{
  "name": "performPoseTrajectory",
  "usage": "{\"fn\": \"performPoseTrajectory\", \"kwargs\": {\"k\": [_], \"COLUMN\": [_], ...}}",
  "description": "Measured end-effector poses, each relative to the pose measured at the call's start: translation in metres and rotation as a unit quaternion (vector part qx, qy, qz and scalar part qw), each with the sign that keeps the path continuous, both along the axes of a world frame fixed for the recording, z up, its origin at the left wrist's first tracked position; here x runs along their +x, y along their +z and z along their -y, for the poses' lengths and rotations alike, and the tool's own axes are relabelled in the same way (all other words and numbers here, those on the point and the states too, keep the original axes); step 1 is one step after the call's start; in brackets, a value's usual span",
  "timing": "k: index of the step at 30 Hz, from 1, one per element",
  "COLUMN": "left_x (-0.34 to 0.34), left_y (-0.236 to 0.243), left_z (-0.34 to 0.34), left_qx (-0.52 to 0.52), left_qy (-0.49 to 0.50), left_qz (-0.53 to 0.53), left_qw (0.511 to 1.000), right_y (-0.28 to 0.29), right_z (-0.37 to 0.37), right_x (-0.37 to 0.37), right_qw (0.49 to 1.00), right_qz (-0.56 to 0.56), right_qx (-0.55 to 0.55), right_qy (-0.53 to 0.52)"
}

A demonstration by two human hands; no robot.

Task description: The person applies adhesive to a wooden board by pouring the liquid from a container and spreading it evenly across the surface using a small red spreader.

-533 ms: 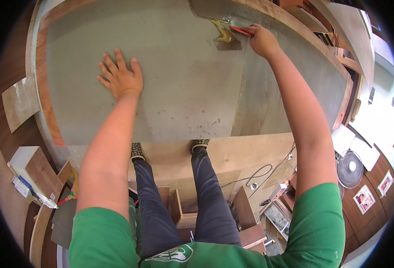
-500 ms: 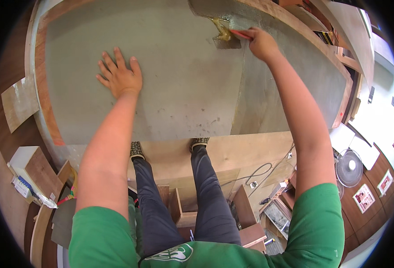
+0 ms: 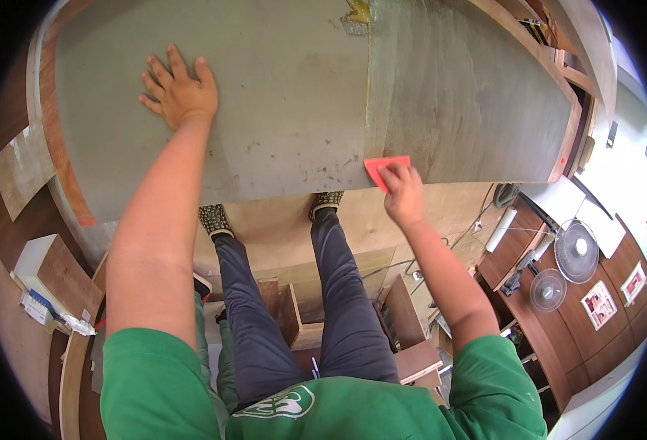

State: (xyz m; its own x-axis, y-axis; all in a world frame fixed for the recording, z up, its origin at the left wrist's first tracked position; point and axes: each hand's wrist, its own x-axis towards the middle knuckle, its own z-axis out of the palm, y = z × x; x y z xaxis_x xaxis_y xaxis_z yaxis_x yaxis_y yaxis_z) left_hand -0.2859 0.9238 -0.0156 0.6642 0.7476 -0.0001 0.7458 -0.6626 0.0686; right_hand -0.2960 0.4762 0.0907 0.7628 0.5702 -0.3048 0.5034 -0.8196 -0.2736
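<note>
My left hand [image 3: 180, 89] lies flat with its fingers spread on the left part of a grey-green sheet [image 3: 279, 95]. My right hand [image 3: 404, 194] grips a red flat spreader [image 3: 383, 170] at the sheet's near edge, its wide side against the surface. A glossy wet-looking band [image 3: 462, 110] covers the sheet to the right, bounded by a straight yellowish line. At that line's far end sits a dab of thick yellow glue-like paste [image 3: 358, 13].
Wooden strips [image 3: 53, 110] border the sheet. Below its near edge are pale boards, my feet, and open wooden boxes [image 3: 305, 330]. A brush [image 3: 52, 312] rests at left by a white-and-wood block. Fans [image 3: 577, 251], cables and a white roll [image 3: 501, 229] stand at right.
My right hand has drawn the spreader from the sheet's far side down to its near edge. The wet film now reaches nearer. My left hand stays flat on the sheet.
</note>
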Motion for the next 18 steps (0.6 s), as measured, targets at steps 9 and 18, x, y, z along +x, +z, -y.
{"fn": "performPoseTrajectory", "kwargs": {"k": [9, 18], "left_x": [-0.001, 0.000], "left_y": [-0.002, 0.006], "left_z": [-0.001, -0.001], "left_qx": [0.012, 0.001], "left_qy": [0.002, 0.014], "left_qz": [0.003, -0.033], "left_qw": [1.000, 0.999], "right_y": [0.040, 0.010], "right_z": [0.023, -0.163], "right_x": [-0.060, 0.198], "right_qw": [0.967, 0.956], "right_qz": [-0.184, 0.113], "right_qx": [0.099, 0.268], "right_qy": [-0.146, -0.046]}}
